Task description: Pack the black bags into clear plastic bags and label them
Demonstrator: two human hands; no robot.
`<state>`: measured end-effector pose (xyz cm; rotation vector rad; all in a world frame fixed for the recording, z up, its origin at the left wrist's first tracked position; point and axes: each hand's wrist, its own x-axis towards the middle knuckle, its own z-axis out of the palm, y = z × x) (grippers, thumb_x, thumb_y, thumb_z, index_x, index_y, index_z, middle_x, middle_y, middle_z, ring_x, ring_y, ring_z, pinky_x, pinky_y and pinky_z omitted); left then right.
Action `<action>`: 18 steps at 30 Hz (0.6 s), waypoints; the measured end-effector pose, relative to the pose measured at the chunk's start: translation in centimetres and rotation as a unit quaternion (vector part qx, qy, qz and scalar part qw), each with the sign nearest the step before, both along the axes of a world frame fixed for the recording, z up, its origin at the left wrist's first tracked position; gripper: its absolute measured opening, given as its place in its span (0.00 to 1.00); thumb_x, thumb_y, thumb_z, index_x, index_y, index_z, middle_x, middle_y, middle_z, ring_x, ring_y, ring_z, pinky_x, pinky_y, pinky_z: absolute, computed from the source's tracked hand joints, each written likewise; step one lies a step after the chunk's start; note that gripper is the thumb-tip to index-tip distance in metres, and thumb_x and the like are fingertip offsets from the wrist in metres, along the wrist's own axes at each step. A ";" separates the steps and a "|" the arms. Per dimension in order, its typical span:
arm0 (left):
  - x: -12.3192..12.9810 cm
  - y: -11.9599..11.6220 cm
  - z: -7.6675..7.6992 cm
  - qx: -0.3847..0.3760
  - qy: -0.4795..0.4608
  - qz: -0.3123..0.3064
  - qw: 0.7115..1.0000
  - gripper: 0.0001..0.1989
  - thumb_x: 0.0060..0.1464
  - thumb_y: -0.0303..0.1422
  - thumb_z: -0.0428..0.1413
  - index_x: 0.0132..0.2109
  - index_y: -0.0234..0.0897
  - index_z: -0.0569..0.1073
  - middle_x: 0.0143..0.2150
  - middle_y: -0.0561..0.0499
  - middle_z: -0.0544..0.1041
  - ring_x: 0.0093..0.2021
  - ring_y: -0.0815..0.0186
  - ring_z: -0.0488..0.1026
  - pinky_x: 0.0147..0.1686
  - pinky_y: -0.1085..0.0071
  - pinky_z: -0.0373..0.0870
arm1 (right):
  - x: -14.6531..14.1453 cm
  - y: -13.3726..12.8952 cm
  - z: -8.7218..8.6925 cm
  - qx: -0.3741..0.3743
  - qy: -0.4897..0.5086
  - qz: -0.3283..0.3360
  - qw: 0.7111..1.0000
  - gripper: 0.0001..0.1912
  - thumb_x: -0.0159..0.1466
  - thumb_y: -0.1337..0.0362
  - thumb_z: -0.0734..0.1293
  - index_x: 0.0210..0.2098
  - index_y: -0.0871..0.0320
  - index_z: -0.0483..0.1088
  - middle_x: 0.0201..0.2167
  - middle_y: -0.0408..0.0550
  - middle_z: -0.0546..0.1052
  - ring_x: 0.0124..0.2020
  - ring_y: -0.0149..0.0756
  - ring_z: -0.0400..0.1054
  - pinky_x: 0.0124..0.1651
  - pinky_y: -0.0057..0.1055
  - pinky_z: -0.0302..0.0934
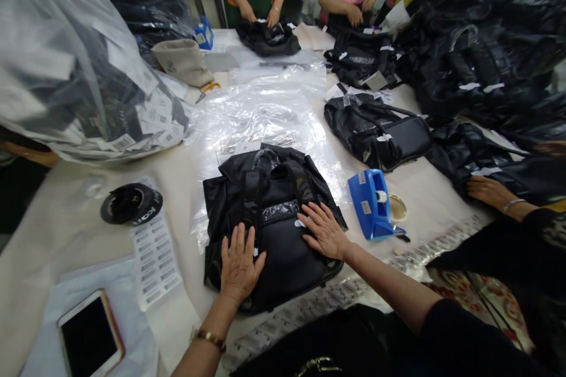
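Note:
A black bag with two straps and a clear-wrapped handle lies flat in front of me. My left hand rests on its lower left part, palm down, fingers stretched out. Over on the right side, my right hand lies open on the bag, close to a small white tag. Neither hand grips anything. Clear plastic bags are spread beneath and beyond the black bag.
A blue tape dispenser stands to the right. At left are a black ribbon roll, a barcode label sheet and a smartphone. More black bags lie at right. Co-workers' hands handle bags around the table.

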<state>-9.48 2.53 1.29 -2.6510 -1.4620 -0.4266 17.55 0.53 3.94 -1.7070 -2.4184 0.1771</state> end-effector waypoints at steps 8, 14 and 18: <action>-0.3 0.3 -0.1 0.024 0.000 -0.006 1.000 0.29 0.57 0.40 0.47 0.62 0.30 0.56 0.63 0.32 0.58 0.62 0.50 0.57 0.58 0.48 0.54 | -0.1 0.5 1.3 -0.023 -0.019 0.003 1.000 0.26 0.64 0.56 0.60 0.60 0.57 0.58 0.63 0.53 0.59 0.65 0.47 0.47 0.64 0.52 0.43; -0.5 0.4 -0.3 0.072 0.007 -0.020 0.997 0.29 0.56 0.40 0.49 0.61 0.29 0.58 0.63 0.33 0.59 0.61 0.50 0.59 0.57 0.50 0.55 | -1.2 0.1 4.5 -0.064 0.004 -0.016 0.998 0.28 0.62 0.54 0.62 0.59 0.56 0.59 0.61 0.54 0.61 0.64 0.49 0.48 0.63 0.59 0.39; -0.6 0.3 -0.4 0.119 0.018 -0.017 0.993 0.30 0.55 0.40 0.48 0.62 0.30 0.56 0.63 0.35 0.58 0.62 0.52 0.57 0.58 0.52 0.55 | -4.5 -3.5 9.6 -0.111 0.200 0.020 0.973 0.29 0.64 0.51 0.59 0.61 0.53 0.56 0.64 0.53 0.55 0.66 0.51 0.39 0.62 0.63 0.31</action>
